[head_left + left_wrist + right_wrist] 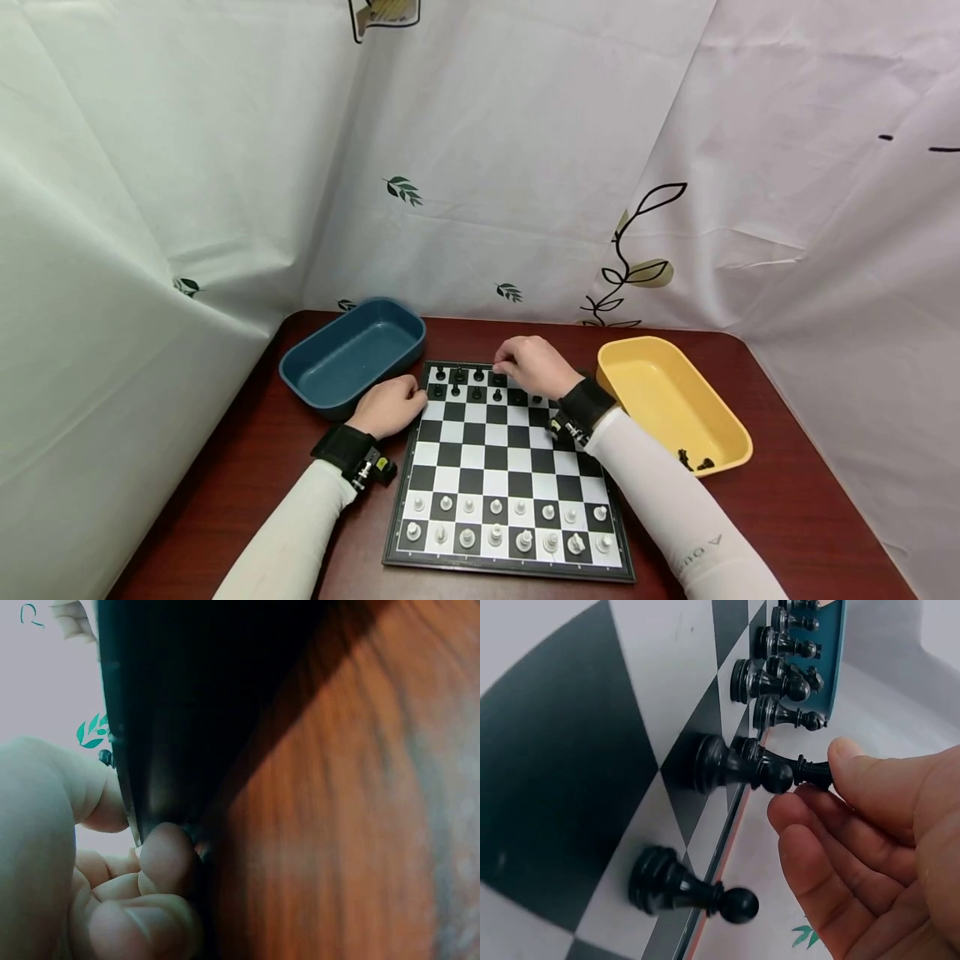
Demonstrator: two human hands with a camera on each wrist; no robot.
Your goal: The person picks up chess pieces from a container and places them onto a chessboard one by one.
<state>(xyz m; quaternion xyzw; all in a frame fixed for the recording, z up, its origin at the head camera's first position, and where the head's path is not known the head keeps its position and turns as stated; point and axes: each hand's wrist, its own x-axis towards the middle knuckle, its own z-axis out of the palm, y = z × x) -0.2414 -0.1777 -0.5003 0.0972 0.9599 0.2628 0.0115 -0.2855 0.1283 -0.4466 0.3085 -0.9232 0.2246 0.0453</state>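
Right hand (534, 364) pinching the top of a black chess piece (780, 763) on the chessboard's (480, 467) far edge row. Left hand (390, 406), fingers curled, gripping the chessboard's far left corner.

Black-and-white chequered chessboard (480, 442), blue tray (352, 354), yellow tray (675, 400), reddish-brown table (787, 500).

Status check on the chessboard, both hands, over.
Left hand grips the chessboard at its far-left edge. Right hand pinches a black piece on the back row. Neighbouring black pieces crowd close; nothing else in the way.
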